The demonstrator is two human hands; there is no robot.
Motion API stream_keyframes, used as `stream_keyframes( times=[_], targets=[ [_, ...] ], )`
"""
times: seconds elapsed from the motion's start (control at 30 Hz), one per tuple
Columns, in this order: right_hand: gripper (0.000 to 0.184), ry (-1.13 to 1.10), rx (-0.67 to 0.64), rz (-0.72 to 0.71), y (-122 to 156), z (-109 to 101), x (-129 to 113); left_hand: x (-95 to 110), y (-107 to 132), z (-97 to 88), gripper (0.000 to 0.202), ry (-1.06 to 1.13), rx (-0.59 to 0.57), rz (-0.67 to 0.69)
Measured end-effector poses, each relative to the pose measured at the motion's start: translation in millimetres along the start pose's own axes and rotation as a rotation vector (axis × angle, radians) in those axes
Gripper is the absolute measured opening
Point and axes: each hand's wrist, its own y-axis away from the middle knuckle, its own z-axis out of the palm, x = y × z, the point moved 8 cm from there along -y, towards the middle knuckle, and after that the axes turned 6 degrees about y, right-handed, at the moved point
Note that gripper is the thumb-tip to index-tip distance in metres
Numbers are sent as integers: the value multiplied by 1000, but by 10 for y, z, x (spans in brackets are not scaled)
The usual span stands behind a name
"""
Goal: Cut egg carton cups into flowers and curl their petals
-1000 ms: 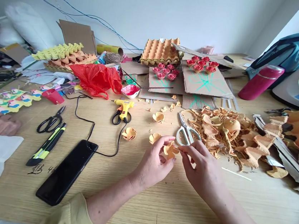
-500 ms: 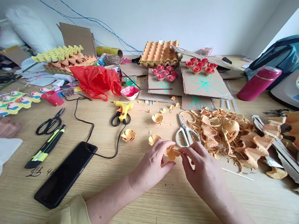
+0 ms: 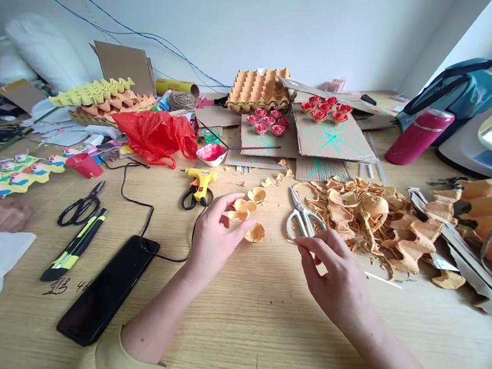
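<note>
My left hand is closed around a petalled flower cup of orange egg-carton pulp, between thumb and fingers. Just beyond it on the table sit two more pulp flower cups, one nearer and one farther. My right hand pinches a thin pale stick, its tip poking out at the fingertips. White-handled scissors lie right behind that hand, touching or close to the fingers. A yellow glue gun rests beyond my left hand.
A heap of torn pulp scraps lies to the right. Red painted flowers stand on cardboard at the back. At left are black scissors, a utility knife and a phone; the glue gun's cord loops nearby.
My left hand has moved left with the flower cup, away from my right hand. My right hand stays in nearly the same place, its stick now apart from the cup.
</note>
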Motion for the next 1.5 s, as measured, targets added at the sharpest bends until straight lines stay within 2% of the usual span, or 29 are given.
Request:
stream_keyframes(
  times=[0.07,0.17,0.4,0.87,1.2,1.5],
  targets=[
    [16,14,-17,8,-9,40,19,-101,-42,-3,40,44,-8,-34],
    [17,65,0,13,-30,73,44,-157,-35,67,41,10,-44,-14],
    [17,177,-64,45,-58,205,101,-81,2,218,34,-200,-188,98],
    [18,169,-6,62,-42,233,252,-141,41,265,39,-181,-238,57],
    [21,157,-31,35,-12,272,215,-201,95,375,42,-267,-271,104],
    [22,161,-20,17,-27,244,177,-250,111,413,44,-297,-310,65]
  ],
)
